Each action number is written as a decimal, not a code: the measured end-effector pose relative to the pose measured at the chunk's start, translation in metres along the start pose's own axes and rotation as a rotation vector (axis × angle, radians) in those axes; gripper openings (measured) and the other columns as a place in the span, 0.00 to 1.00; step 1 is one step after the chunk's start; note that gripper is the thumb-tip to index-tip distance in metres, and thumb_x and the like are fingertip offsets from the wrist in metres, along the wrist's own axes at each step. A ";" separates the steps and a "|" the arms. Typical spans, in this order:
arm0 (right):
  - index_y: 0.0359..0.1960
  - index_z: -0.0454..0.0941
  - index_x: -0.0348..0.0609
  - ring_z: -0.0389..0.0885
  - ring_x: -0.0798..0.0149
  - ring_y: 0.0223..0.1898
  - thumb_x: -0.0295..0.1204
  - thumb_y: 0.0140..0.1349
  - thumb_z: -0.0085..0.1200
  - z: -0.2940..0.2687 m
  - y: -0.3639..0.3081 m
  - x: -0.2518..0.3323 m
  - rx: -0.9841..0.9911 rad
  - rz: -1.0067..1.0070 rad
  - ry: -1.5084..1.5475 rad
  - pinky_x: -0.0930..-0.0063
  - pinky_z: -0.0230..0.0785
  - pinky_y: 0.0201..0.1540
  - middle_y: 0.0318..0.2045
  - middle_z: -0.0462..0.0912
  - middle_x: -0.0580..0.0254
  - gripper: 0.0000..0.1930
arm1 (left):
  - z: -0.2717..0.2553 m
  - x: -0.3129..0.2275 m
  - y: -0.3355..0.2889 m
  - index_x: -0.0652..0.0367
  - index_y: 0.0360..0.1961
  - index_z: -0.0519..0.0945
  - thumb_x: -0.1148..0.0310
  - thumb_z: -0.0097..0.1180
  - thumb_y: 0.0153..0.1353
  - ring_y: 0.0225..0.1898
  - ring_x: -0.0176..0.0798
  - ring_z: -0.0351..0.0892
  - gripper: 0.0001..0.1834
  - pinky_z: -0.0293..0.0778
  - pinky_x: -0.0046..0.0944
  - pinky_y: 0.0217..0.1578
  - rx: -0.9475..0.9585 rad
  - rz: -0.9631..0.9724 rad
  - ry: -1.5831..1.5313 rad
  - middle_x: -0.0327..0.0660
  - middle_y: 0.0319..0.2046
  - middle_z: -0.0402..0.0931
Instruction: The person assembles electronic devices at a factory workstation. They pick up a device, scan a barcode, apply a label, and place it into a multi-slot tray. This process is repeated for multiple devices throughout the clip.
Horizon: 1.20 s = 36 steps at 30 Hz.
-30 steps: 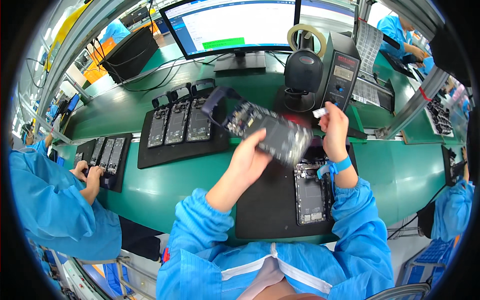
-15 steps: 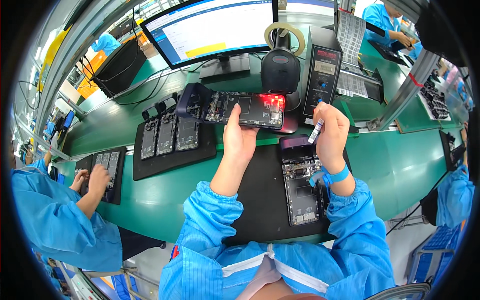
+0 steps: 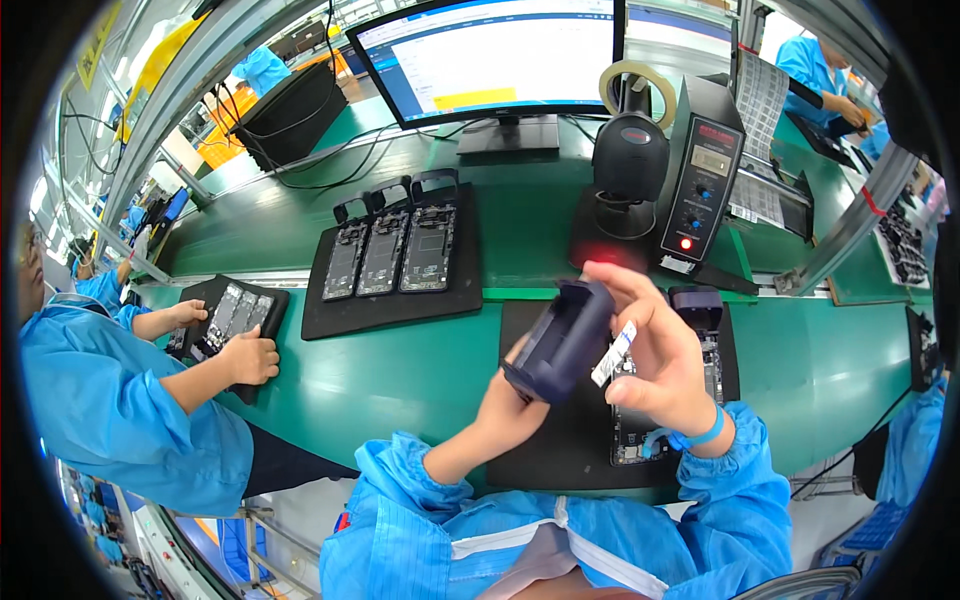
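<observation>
My left hand [image 3: 512, 412] is closed around a phone-like electronic unit with a dark purple frame [image 3: 562, 340], tilted so the hollow frame faces up and its circuit side is hidden. Close on its right, my right hand [image 3: 665, 355] has its index finger at the frame's upper end and its thumb apart. A small white label [image 3: 613, 353] with dark print hangs at those fingertips, probably stuck to one. Behind my right hand, another open unit [image 3: 697, 300] lies on a black mat [image 3: 545, 455], partly covered by hand and wrist strap [image 3: 705, 430].
Three open units [image 3: 382, 250] rest on a black pad [image 3: 330, 318] at the left. A barcode scanner [image 3: 630, 165] on a stand, a tape roll, a label dispenser [image 3: 703, 180] and a monitor [image 3: 490, 60] stand behind. On the left, a co-worker's hands [image 3: 248, 355] hold another pad of units.
The unit has moved from under the scanner's red light toward me and turned over. My right hand has come from the dispenser to the unit, carrying the label. The whole view has shifted.
</observation>
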State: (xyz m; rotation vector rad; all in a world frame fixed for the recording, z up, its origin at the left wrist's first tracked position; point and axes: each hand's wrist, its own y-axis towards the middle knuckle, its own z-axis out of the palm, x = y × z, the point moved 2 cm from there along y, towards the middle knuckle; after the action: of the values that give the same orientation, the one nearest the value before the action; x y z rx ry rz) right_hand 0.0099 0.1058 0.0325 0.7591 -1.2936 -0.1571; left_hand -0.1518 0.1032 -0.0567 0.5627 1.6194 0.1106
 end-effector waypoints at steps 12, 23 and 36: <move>0.29 0.68 0.39 0.65 0.59 0.51 0.27 0.45 0.61 0.006 -0.005 0.001 -0.073 0.032 0.044 0.67 0.58 0.52 0.53 0.61 0.43 0.14 | 0.004 0.019 -0.003 0.65 0.51 0.63 0.76 0.50 0.50 0.44 0.42 0.72 0.24 0.68 0.36 0.44 0.073 -0.041 0.054 0.47 0.44 0.69; 0.31 0.63 0.42 0.63 0.60 0.52 0.29 0.44 0.62 0.013 -0.012 0.012 0.004 -0.052 -0.310 0.68 0.56 0.53 0.53 0.60 0.41 0.18 | 0.014 0.036 -0.013 0.67 0.51 0.60 0.75 0.55 0.50 0.41 0.34 0.72 0.27 0.69 0.30 0.41 -0.036 -0.312 -0.422 0.44 0.41 0.69; 0.38 0.65 0.40 0.74 0.75 0.27 0.26 0.57 0.48 -0.087 -0.012 -0.021 -0.682 0.138 -0.166 0.83 0.67 0.28 0.23 0.74 0.66 0.09 | -0.008 0.001 -0.029 0.65 0.52 0.58 0.80 0.56 0.46 0.46 0.39 0.69 0.31 0.65 0.38 0.48 -0.036 -0.303 -0.309 0.45 0.45 0.67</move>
State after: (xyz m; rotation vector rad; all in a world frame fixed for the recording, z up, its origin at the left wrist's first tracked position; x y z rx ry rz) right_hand 0.0858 0.1444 0.0022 0.0743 -1.3280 -0.5263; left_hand -0.1676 0.0804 -0.0679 0.2849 1.3790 -0.1656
